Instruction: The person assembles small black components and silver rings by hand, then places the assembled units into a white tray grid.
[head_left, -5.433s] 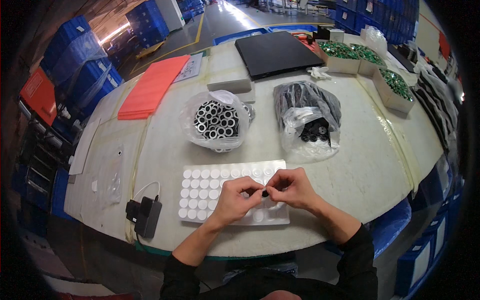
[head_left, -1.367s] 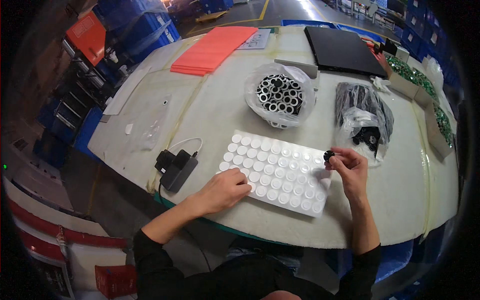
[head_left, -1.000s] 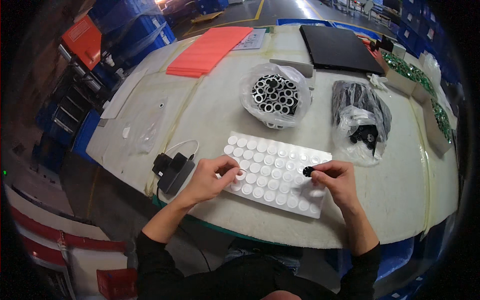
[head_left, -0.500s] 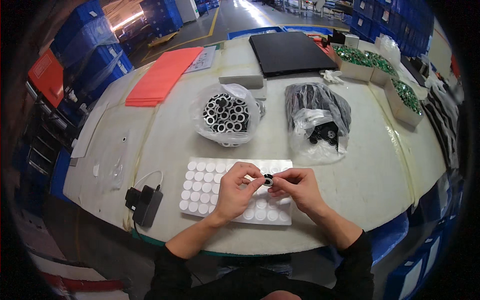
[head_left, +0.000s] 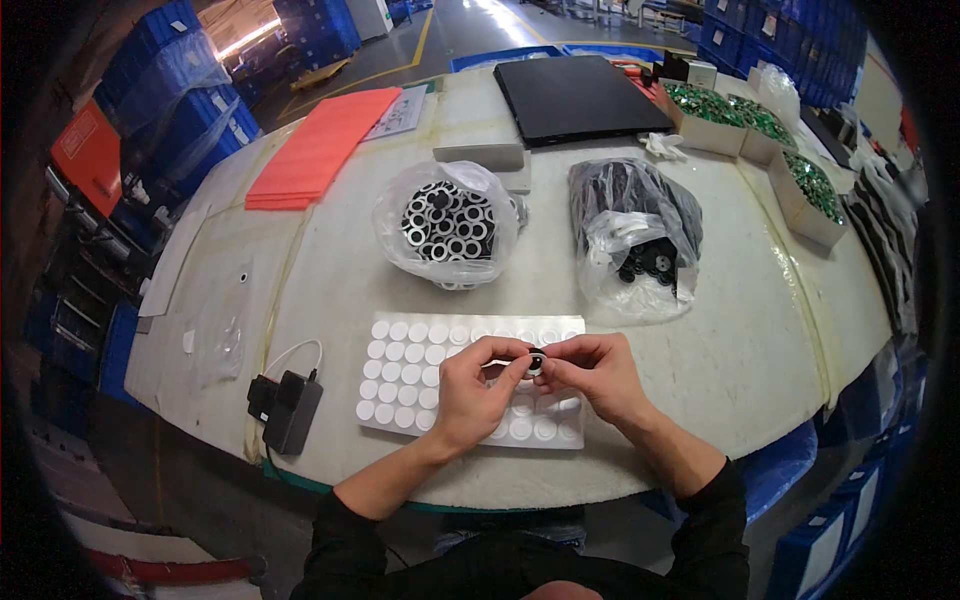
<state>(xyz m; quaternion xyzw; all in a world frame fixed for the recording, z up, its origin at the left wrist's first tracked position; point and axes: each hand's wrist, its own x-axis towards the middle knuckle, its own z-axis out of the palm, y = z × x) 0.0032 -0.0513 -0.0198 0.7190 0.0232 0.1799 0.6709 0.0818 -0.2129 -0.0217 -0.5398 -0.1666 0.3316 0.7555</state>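
A small round piece (head_left: 536,362), dark in the middle with a pale rim, is held upright above the white tray (head_left: 405,430), between the two hands. The left hand (head_left: 475,395) pinches it by one edge between thumb and forefinger, and the right hand (head_left: 600,378) does the same from the other side, both nearly closed; the fingertips cover part of it, so whether it is one part or several pressed together is hard to tell. The hands also hide the tray's middle, and only some of its rows of flat, matt white discs (head_left: 415,353) show. Behind the tray, a crumpled, translucent plastic bag (head_left: 393,225) stands open around a heap of flat grey-and-black rings (head_left: 455,245); the lower ones blur through its wall. To its right, a second clear bag (head_left: 620,300) bunches over black round parts (head_left: 655,262), mostly veiled by creased film. A smooth, boxy black adapter (head_left: 292,412) lies left of the tray on the pale, scuffed table (head_left: 740,370). Farther back are limp coral-red sheets (head_left: 320,155) and a flat black panel (head_left: 580,100).
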